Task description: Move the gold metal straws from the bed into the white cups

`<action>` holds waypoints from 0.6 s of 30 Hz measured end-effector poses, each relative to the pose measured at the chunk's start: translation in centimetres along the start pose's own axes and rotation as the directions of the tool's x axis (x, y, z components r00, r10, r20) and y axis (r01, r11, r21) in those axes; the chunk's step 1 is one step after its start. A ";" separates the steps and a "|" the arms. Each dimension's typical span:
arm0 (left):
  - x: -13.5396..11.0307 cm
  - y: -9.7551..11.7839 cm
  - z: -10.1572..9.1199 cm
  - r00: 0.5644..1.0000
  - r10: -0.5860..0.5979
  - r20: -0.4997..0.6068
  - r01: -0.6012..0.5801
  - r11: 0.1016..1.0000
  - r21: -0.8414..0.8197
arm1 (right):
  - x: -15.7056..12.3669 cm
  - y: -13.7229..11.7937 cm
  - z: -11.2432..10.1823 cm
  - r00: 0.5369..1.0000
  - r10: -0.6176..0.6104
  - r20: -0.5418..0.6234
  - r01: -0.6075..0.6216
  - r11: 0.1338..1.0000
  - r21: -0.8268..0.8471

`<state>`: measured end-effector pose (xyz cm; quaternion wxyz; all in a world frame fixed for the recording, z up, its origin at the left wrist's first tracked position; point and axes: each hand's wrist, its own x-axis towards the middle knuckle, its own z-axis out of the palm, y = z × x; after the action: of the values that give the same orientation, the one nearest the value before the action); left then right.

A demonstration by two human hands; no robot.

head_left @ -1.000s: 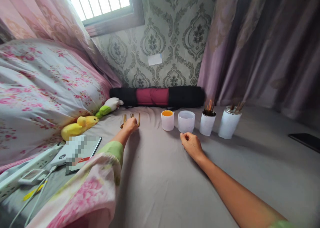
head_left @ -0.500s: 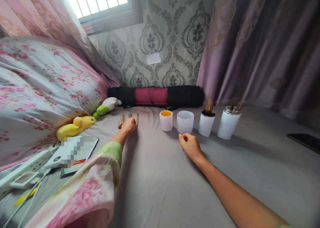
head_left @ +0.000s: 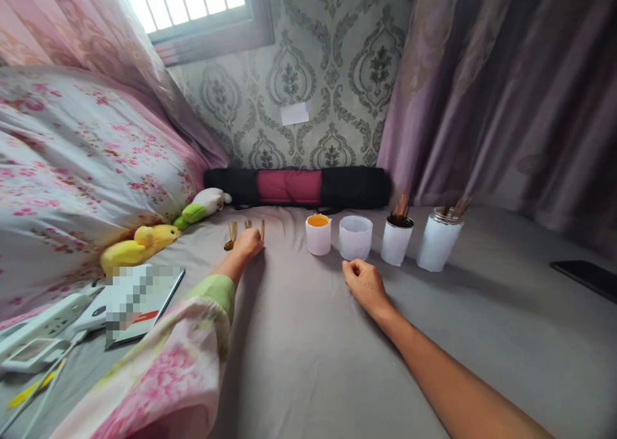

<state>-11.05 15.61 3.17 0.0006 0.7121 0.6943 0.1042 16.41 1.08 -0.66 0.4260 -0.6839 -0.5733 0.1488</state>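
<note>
My left hand (head_left: 249, 243) is closed and rests on the grey sheet among several small bundles of thin brown sticks (head_left: 232, 234). Its fingertips are hidden behind the back of the hand, so what they hold cannot be made out. My right hand (head_left: 365, 281) lies on the sheet with curled fingers, thumb and forefinger together, and nothing visible in them. Just beyond it stands a translucent whitish cup (head_left: 355, 240). Left of that cup is a white-wrapped cup with an orange inside (head_left: 319, 236). To the right, two white-wrapped containers, a tin (head_left: 396, 245) and a jar (head_left: 438, 243), hold brown sticks.
A black and maroon roll (head_left: 289, 187) lies along the patterned wall. At left are plush toys (head_left: 139, 246), a flat tablet-like thing (head_left: 149, 310), a power strip (head_left: 48, 317) and cables. A dark phone (head_left: 585, 277) lies at far right.
The view has shifted slightly. My left hand stays among the stick bundles and my right hand stays before the translucent cup; neither has clearly moved.
</note>
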 end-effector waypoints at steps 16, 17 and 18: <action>-0.3 0.3 0.4 0.999 -0.034 0.002 0.034 0.999 -0.002 | -0.1 0.0 0.0 1.000 0.023 0.006 -0.023 1.000 0.000; -0.3 0.3 0.4 0.999 -0.037 0.000 0.037 0.999 -0.002 | -0.1 0.0 0.0 1.000 0.023 0.005 -0.023 1.000 0.000; -0.2 0.3 0.5 0.999 -0.040 0.000 0.040 0.999 -0.003 | -0.1 0.1 0.1 1.000 0.024 0.006 -0.024 1.000 0.001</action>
<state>-10.69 15.44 2.74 0.0035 0.6981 0.7082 0.1053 16.38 1.05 -0.76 0.4228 -0.6901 -0.5662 0.1564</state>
